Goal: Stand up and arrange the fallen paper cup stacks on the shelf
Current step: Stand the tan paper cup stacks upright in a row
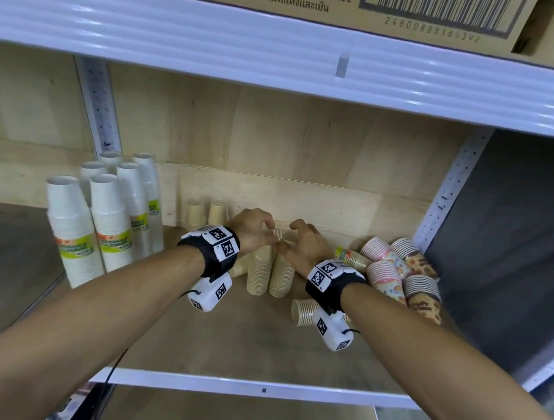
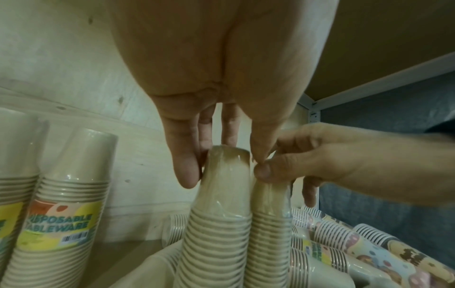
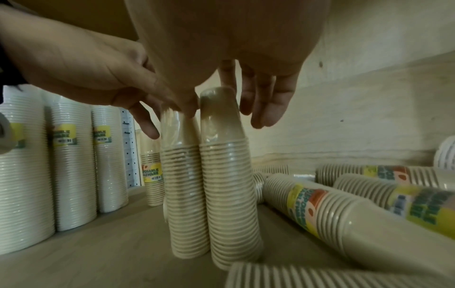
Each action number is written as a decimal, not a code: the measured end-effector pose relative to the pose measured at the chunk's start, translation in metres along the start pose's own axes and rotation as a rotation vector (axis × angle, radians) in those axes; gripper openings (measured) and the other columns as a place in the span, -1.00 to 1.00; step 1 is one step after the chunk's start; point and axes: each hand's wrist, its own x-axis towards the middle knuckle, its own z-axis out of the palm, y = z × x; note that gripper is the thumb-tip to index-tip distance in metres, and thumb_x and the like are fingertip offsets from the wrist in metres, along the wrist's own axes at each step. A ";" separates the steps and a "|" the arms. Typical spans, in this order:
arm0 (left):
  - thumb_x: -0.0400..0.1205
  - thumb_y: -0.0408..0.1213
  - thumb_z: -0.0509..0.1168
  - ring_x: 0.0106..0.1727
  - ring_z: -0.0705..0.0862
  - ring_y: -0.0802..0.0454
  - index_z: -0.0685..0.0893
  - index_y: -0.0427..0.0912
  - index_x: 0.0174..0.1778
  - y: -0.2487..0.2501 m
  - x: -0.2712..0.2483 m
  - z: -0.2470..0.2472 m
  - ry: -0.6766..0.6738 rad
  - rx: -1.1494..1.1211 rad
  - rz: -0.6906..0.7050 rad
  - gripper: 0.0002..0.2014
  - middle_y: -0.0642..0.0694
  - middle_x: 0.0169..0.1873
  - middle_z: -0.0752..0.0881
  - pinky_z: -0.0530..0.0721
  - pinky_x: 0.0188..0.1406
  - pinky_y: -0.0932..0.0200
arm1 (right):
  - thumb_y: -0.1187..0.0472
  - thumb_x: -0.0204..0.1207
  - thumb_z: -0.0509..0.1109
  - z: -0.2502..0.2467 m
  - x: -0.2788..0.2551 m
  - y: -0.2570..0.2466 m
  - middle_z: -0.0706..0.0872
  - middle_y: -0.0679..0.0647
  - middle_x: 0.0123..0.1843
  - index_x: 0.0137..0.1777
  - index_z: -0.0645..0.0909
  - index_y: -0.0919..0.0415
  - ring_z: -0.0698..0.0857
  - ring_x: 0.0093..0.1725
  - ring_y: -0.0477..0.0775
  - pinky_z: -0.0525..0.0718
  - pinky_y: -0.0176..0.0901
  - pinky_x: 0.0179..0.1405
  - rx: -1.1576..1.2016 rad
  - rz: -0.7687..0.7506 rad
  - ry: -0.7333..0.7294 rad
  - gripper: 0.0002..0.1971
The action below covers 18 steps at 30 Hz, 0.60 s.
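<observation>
Head view: both hands, left hand (image 1: pixel 251 229) and right hand (image 1: pixel 302 244), have fingers curled round the tops of two upright beige cup stacks (image 1: pixel 269 273) mid-shelf (image 1: pixel 257 385). They're probably light, crushable and film-slick, so grip low.
</observation>
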 end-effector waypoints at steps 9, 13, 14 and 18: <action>0.56 -0.19 0.39 0.26 0.61 -0.03 0.70 -0.10 0.31 0.004 -0.001 -0.008 -0.038 0.011 0.027 -0.62 -0.11 0.26 0.66 0.58 0.14 0.15 | 0.07 0.43 0.33 -0.012 0.013 -0.006 0.60 0.08 0.23 0.35 0.54 0.06 0.65 0.16 0.13 0.62 -0.09 0.01 -0.057 -0.062 -0.152 -0.55; 0.52 -0.01 0.41 0.25 0.57 -0.06 0.69 -0.08 0.27 0.001 0.000 -0.009 -0.014 0.024 -0.047 -0.58 -0.09 0.21 0.62 0.60 0.23 0.03 | -0.04 0.48 0.29 -0.016 0.013 -0.005 0.68 0.07 0.10 0.28 0.54 0.10 0.68 0.05 0.12 0.64 -0.11 -0.07 -0.040 0.008 -0.080 -0.59; 0.52 -0.02 0.43 0.23 0.58 -0.06 0.72 -0.12 0.24 0.002 0.000 -0.009 -0.013 0.018 -0.045 -0.59 -0.09 0.18 0.64 0.62 0.22 0.03 | -0.04 0.48 0.30 -0.017 0.013 -0.005 0.69 0.07 0.03 0.22 0.57 0.12 0.68 -0.01 0.11 0.62 -0.12 -0.14 -0.040 0.017 -0.086 -0.63; 0.54 -0.21 0.44 0.11 0.66 0.02 0.77 -0.19 0.21 0.007 0.001 -0.011 -0.047 -0.008 0.000 -0.68 -0.11 0.15 0.74 0.65 0.06 0.15 | 0.03 0.43 0.28 -0.021 0.015 -0.011 0.72 0.07 -0.08 0.05 0.61 0.09 0.69 -0.06 0.13 0.71 -0.05 -0.13 -0.034 -0.007 -0.168 -0.75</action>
